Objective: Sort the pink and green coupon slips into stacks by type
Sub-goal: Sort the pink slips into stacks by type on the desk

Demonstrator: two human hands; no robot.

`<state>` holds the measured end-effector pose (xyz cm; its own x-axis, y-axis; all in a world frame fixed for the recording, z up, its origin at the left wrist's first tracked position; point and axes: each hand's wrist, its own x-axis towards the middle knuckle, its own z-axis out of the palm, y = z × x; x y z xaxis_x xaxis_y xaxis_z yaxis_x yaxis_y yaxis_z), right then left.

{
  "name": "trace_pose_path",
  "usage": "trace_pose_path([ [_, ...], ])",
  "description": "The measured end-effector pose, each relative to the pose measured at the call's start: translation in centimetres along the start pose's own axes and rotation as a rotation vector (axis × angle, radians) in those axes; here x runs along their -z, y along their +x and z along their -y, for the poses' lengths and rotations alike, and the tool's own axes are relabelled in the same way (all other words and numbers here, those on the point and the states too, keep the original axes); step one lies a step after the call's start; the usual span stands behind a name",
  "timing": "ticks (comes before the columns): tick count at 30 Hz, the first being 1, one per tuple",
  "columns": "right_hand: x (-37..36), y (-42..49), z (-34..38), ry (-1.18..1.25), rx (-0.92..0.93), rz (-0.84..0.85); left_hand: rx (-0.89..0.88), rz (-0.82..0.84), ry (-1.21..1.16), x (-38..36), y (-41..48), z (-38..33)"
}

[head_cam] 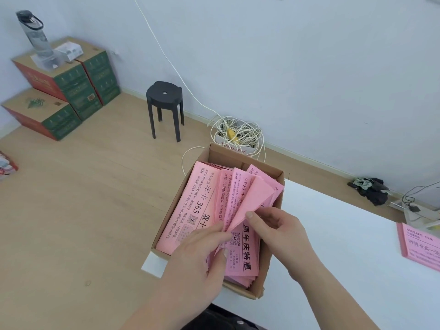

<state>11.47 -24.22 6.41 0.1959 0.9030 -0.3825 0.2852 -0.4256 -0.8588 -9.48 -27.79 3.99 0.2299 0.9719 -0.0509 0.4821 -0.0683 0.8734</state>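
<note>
Digging through the coupons, so going left to right: up at 10 o'clock some stacked cartons (59, 91) and a black stool (165, 103) nearer 12 are just sitting on the floor, not part of this. Dead centre, the cardboard box (226, 156) is sitting on the left end of the white table (333, 246), and it's looking pretty full of pink slips (190, 206), several printed designs all mixed together. The left hand (200, 248) is gripping a fanned bunch of them, fingers curled round the edge, thumb underneath. The right hand (273, 225) is pinching one lifted slip (257, 198) between thumb and fingers, peeling it up off the fan. Way out at 3 o'clock, one sorted pink stack (421, 244) is lying on the table, partly cut off by the edge. I'm guessing this is early going: only one pile showing, most slips are waiting in the box, and no green ones are showing anywhere.
</note>
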Motion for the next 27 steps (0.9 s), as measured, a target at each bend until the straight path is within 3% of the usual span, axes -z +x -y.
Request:
trace_pose_path([
  [11,0.1,0.4,-0.7,-0.026,-0.045,0.023,0.119,0.025,0.018,0.1,0.1,-0.8],
  [16,-0.1,0.1,-0.8,-0.022,0.007,0.009,0.091,-0.066,-0.132,0.2,-0.4,-2.7],
  [22,0.0,-0.3,-0.4,0.018,0.018,0.067,-0.006,0.120,-0.188,-0.2,-0.7,-4.6],
  [27,0.3,-0.4,-0.2,0.037,0.025,0.061,0.049,0.083,-0.190,-0.4,-0.8,-3.5],
])
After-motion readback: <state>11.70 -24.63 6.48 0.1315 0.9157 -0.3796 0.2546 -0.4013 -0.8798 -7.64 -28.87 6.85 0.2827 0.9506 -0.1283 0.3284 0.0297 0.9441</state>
